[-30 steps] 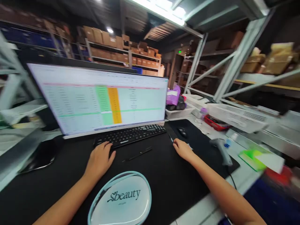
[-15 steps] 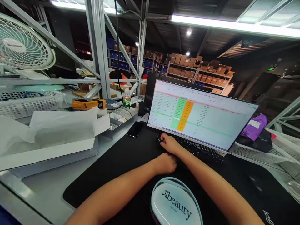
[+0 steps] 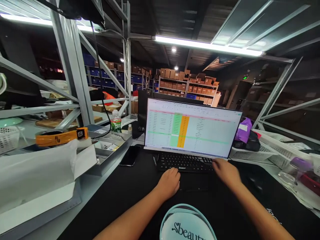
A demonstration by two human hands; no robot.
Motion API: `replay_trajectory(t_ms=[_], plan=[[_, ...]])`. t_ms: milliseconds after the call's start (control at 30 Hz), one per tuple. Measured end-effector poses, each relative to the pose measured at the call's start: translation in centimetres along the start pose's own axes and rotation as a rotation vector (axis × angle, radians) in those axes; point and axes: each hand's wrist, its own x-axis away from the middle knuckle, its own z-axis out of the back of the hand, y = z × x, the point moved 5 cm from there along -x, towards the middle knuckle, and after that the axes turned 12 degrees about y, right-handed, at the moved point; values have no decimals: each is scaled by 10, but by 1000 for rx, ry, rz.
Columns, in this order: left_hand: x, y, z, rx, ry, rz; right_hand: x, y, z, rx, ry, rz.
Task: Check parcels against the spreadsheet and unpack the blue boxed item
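Note:
My left hand (image 3: 169,182) rests on the black desk mat (image 3: 130,196) just in front of the black keyboard (image 3: 185,162), fingers loosely curled, holding nothing. My right hand (image 3: 226,172) lies at the keyboard's right end, fingers spread over the keys. Behind the keyboard stands a monitor (image 3: 191,128) showing a spreadsheet with green and orange columns. A round white "Sbeauty" case (image 3: 186,224) sits on the mat between my forearms.
A dark phone (image 3: 130,156) and a pen (image 3: 154,161) lie left of the keyboard. A metal tray (image 3: 110,155), an orange tape dispenser (image 3: 60,137), white paper (image 3: 37,170) and a green bottle (image 3: 116,122) stand at left. A mouse (image 3: 255,183), white baskets (image 3: 252,154) and a purple bag (image 3: 243,130) are at right.
The view swung back rightward so the monitor is centred. My right hand moved from the keyboard's left end to its right end; my left hand stays in front of the keyboard.

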Motion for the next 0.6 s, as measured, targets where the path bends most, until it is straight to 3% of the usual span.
replay_trajectory(t_ms=[67, 133, 233, 333, 467, 600], plan=[[1, -4, 0, -4, 64, 94, 11, 90, 9, 137, 118, -225], [2, -6, -1, -34, 98, 165, 26, 175, 8, 192, 214, -341], [3, -9, -4, -96, 92, 220, 47, 258, -13, 76, 265, -365], [-3, -8, -7, -177, 33, 215, 57, 278, -32, -6, 319, -375], [-18, -9, -12, -310, -44, 304, 57, 259, -34, -22, 303, -329], [-25, -11, -20, -366, -42, 418, 57, 249, -31, -3, 221, -277]])
